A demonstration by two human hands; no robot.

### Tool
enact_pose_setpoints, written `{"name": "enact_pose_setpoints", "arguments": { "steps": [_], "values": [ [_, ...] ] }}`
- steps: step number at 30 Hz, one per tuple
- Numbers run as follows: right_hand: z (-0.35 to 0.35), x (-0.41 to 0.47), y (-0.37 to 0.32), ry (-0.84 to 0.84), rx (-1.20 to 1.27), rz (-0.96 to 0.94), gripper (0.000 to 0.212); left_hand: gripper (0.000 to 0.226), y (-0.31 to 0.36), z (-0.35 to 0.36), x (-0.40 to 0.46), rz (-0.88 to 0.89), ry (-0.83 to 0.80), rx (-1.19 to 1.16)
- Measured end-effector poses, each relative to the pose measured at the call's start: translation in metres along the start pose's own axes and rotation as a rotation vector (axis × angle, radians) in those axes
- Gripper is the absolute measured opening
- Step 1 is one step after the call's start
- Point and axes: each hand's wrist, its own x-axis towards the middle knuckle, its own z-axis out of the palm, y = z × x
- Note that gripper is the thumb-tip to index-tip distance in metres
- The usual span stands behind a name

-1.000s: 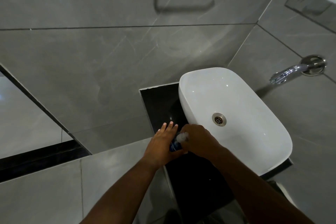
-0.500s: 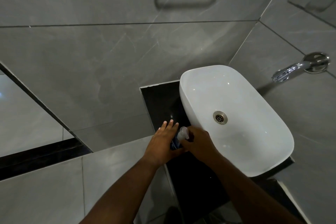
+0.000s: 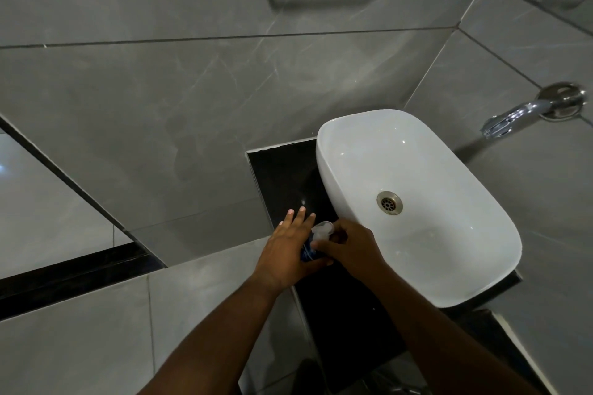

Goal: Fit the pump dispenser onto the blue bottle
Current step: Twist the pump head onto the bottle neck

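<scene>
Both forearms enter from the lower edge of the frame and meet just left of centre, low down. The left hand point(image 3: 286, 250) lies against the blue bottle point(image 3: 307, 253), thumb curled under its near side and the other fingers point(image 3: 296, 218) stretched straight out rather than wrapped; this reads as bracing the bottle so it cannot turn or tip. The right hand point(image 3: 349, 248) is closed around the pump dispenser point(image 3: 322, 229), whose pale translucent head shows just above the knuckles. The pump sits directly over the bottle's neck; whether the collar is already engaged is hidden by the fingers. The likely step is seating or twisting the collar home.

The bottle stands on the black countertop point(image 3: 282, 176), just beside the left rim of the white basin point(image 3: 417, 266), presumably its usual station within reach of washing. Beyond, a chrome wall spout point(image 3: 510, 119) projects at the upper right.
</scene>
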Motion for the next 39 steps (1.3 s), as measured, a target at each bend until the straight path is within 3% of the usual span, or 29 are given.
{"name": "enact_pose_setpoints", "arguments": {
  "steps": [4,9,15,20,25,31,34,39],
  "values": [
    [-0.003,-0.001,-0.001,-0.044,-0.005,-0.05,0.039,0.098,-0.001,0.001,0.001,0.0,-0.001,0.014],
    [-0.004,-0.001,-0.002,0.013,-0.035,-0.008,0.021,0.098,0.002,-0.001,0.0,0.012,-0.004,0.001],
    [0.0,-0.005,-0.003,-0.092,0.069,-0.025,0.036,0.096,0.004,-0.005,0.0,0.035,-0.012,-0.001],
    [0.0,-0.006,-0.003,0.036,0.004,0.037,0.028,0.098,0.002,-0.003,0.0,0.034,-0.02,0.021],
    [0.006,-0.01,0.0,-0.055,0.091,-0.037,0.033,0.096,-0.003,-0.002,0.0,0.034,-0.029,0.017],
    [0.007,-0.01,0.003,0.029,0.106,0.034,0.027,0.095,-0.006,0.001,0.001,0.047,-0.024,0.024],
    [0.009,-0.011,0.002,-0.023,0.183,-0.026,0.04,0.096,-0.008,0.003,0.002,0.051,-0.022,0.046],
    [0.011,-0.011,0.005,0.056,0.181,0.011,0.02,0.097,-0.007,0.002,0.001,0.056,-0.026,0.038]
  ]
}}
